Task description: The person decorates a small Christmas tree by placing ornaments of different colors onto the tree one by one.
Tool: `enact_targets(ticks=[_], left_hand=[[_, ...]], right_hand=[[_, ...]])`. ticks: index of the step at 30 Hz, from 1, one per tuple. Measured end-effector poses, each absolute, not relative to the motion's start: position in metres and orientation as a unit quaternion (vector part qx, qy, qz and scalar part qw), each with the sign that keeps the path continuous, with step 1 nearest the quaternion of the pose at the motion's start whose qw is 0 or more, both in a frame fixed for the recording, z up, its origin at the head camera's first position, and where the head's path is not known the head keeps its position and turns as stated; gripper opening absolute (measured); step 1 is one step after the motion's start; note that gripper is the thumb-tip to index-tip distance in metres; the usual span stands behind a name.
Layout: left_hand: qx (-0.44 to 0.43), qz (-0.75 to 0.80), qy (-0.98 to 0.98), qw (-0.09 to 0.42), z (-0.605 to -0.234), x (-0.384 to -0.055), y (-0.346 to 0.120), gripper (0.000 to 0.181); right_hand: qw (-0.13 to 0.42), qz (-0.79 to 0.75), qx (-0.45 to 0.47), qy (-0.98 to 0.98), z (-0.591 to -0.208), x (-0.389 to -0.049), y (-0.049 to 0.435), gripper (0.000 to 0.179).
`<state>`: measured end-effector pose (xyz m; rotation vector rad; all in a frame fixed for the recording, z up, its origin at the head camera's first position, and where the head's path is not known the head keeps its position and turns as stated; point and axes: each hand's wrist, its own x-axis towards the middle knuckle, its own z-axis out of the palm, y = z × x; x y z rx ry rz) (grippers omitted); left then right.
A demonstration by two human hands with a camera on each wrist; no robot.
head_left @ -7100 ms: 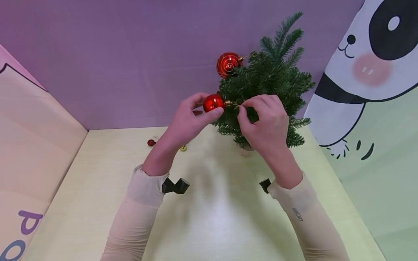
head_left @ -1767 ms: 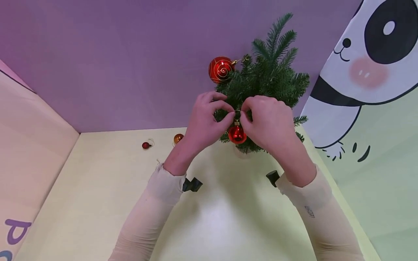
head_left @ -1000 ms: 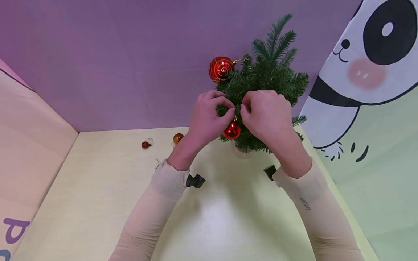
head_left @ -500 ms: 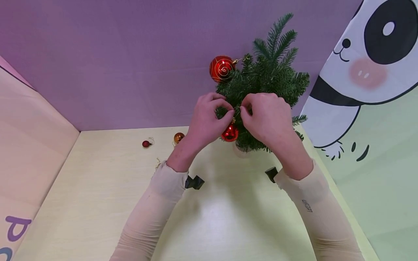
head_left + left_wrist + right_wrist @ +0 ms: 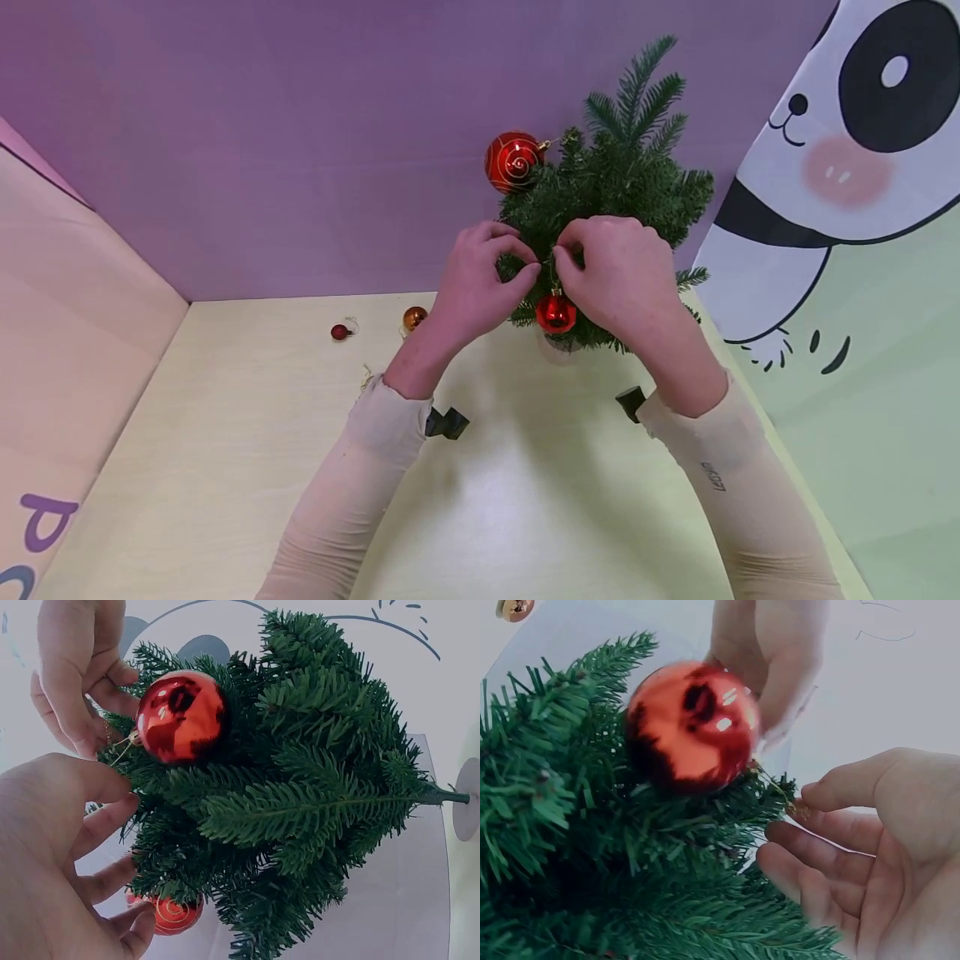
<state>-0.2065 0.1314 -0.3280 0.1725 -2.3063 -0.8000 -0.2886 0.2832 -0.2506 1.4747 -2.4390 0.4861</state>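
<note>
A shiny red bauble (image 5: pixel 556 314) hangs in front of a small artificial Christmas tree (image 5: pixel 637 187), just below my hands. My right hand (image 5: pixel 618 262) pinches its gold string (image 5: pixel 799 811) between thumb and forefinger. Beside it, my left hand (image 5: pixel 480 279) has thumb and forefinger together at a branch tip, seen in the left wrist view; its other fingers are loosely bent against the needles. How the string lies around the branch is partly hidden by fingers. A larger red bauble with gold swirls (image 5: pixel 512 162) hangs at the tree's upper left.
On the pale table (image 5: pixel 225 467) lie a small dark red bauble (image 5: pixel 340 332) and an orange-gold bauble (image 5: pixel 415 317), left of my left wrist. The tree's pale base (image 5: pixel 558 354) stands near the purple back wall (image 5: pixel 300 150). A panda-print panel (image 5: pixel 847 183) borders the right side.
Earlier, the left hand held the red bauble while the right pinched its string. The bauble then hung below the fingers; in the last half second it has swung right, under my right hand.
</note>
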Motion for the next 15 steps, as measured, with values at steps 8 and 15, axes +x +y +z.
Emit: enact_targets(ticks=[8,15], left_hand=[[0.046,-0.324,-0.878,0.35,-0.334,-0.201,0.128,0.01],[0.019,-0.332,-0.864,0.378,-0.342,-0.191,0.117,0.009]], right_hand=[[0.149,0.17,0.518,-0.825,-0.244,-0.288,0.29,0.02],[0.208,0.196,0.529,-0.799,-0.23,-0.286,0.296,0.023]])
